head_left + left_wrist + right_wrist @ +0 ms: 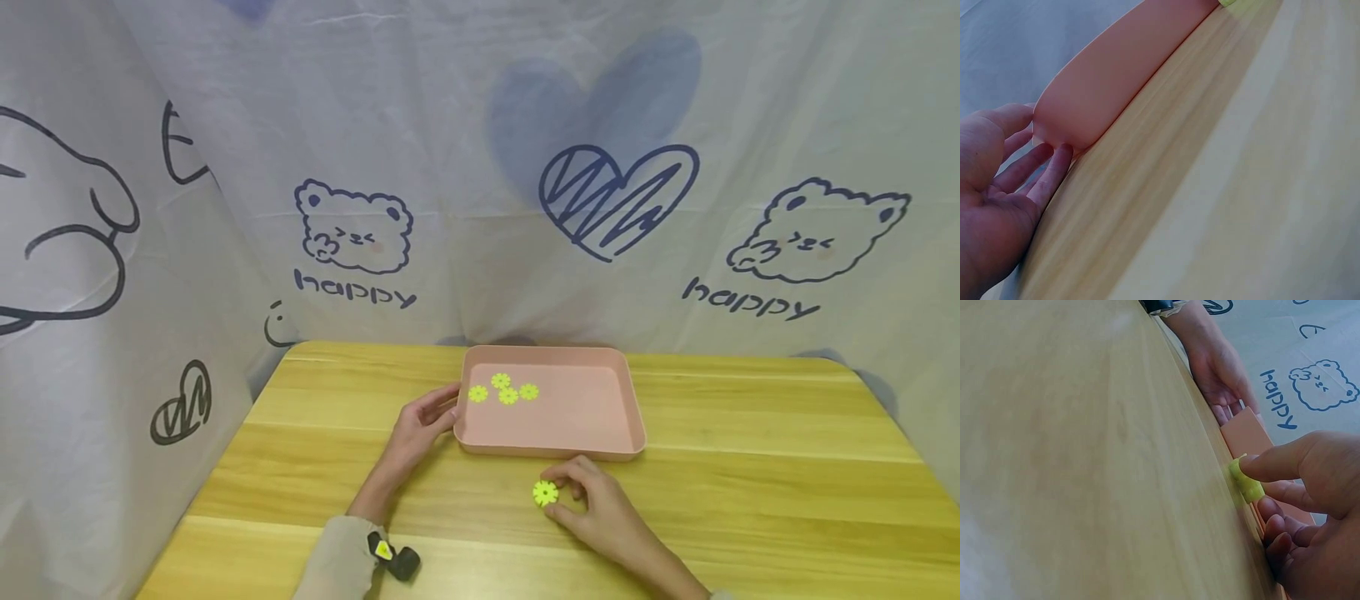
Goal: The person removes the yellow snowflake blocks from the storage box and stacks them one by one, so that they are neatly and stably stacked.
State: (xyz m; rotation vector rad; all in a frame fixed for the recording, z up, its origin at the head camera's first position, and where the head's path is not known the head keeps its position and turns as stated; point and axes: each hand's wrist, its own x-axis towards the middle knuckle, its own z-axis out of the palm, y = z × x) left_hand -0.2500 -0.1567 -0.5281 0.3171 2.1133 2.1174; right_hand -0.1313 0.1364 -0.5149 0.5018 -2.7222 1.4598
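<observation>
A pink rectangular tray lies on the table. My left hand rests its fingertips against the tray's left outer side, and in the left wrist view these fingers touch the wall near a corner, only slightly bent. Between thumb and fingers, my right hand pinches a yellow-green notched disc, a flower-like plastic piece, just in front of the tray's near wall. The right wrist view gives the pinched disc from the side. Several like discs lie flat in the tray's left part.
The wooden table ends at a pale curtain printed with bears and hearts, behind and to the left. A black wrist device sits at the left sleeve.
</observation>
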